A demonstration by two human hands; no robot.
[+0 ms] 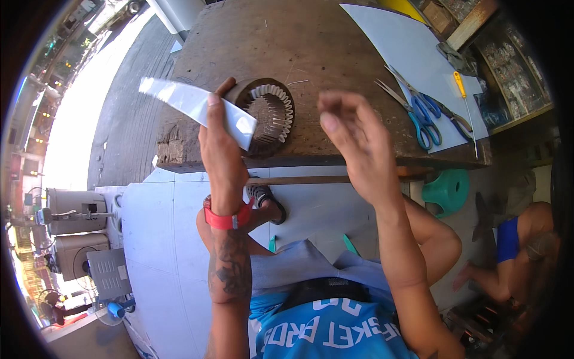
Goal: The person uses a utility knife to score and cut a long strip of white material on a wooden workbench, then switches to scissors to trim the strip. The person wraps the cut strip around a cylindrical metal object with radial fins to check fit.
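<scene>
My left hand [220, 143], with a red band at the wrist, pinches a long, shiny white strip [179, 99] between thumb and fingers. The strip slants across the workbench [257, 36], its near end overlapping a round motor stator core [281, 99]. White liners stand in the slots around the core's inner ring. Behind the strip, part of the core is hidden. To the right of the core, my right hand [363, 140] is raised above the bench edge. Its fingers are bent and slightly blurred, the thumb stands apart, and it holds nothing.
A large white sheet [388, 42] covers the bench's right side. On it lie blue-handled scissors [423, 128], more dark-handled cutting tools [426, 106] and a yellow-handled screwdriver [459, 84]. A green stool [447, 190] stands below. Another person's bent leg [508, 278] is at the far right.
</scene>
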